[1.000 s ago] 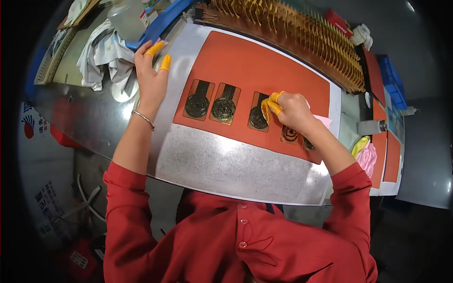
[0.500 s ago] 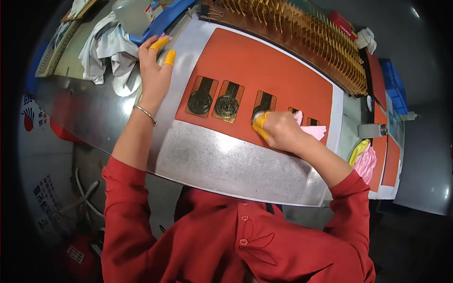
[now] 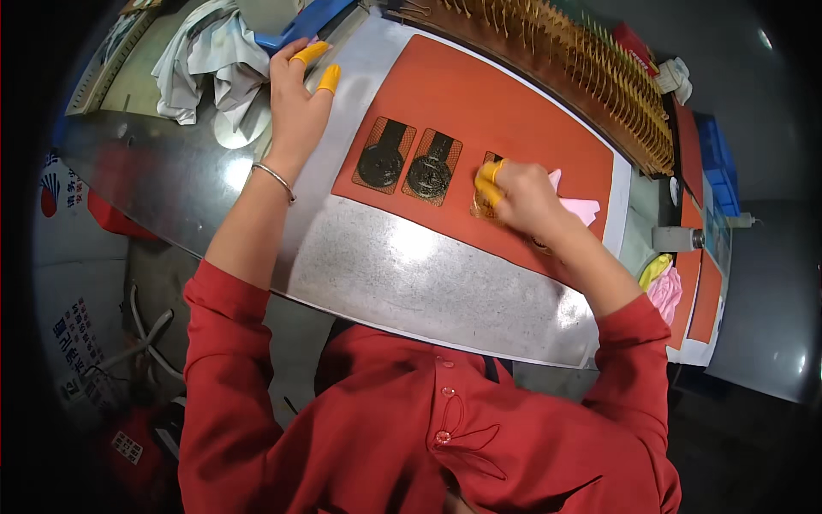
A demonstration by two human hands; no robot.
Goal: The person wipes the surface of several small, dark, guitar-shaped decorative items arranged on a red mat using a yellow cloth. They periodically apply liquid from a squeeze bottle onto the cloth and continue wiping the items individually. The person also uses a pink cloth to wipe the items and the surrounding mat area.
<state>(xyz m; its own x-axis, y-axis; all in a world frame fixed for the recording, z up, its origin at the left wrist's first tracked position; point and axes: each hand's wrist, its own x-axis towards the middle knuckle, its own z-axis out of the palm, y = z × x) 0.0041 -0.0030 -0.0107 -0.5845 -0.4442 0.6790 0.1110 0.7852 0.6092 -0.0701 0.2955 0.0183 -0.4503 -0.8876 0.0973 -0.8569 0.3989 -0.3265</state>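
My right hand [image 3: 527, 199], with yellow finger cots on its fingertips, is closed around a pink cloth [image 3: 582, 208] whose corners stick out beside it. It presses down over a small black-and-gold plate [image 3: 491, 159], mostly hidden under the fingers. To its left lie two similar rectangular plates, a left one [image 3: 383, 156] and a middle one [image 3: 431, 167], each with a dark round design, on an orange-red mat [image 3: 479, 94]. My left hand [image 3: 300, 98], also in yellow finger cots, rests beside the mat near a blue tray [image 3: 300, 24], its thumb and forefinger apart.
Behind the mat runs a rack [image 3: 565, 81] of many gold-coloured thin pieces. A crumpled white cloth [image 3: 214, 60] lies at the far left. At the right stand a grey bottle [image 3: 676, 239], yellow and pink cloths [image 3: 664, 287], and a blue bin [image 3: 717, 163].
The view has shifted slightly. My right hand has moved up over the plate, hiding more of its dark upper part. My left hand stays beside the blue tray.
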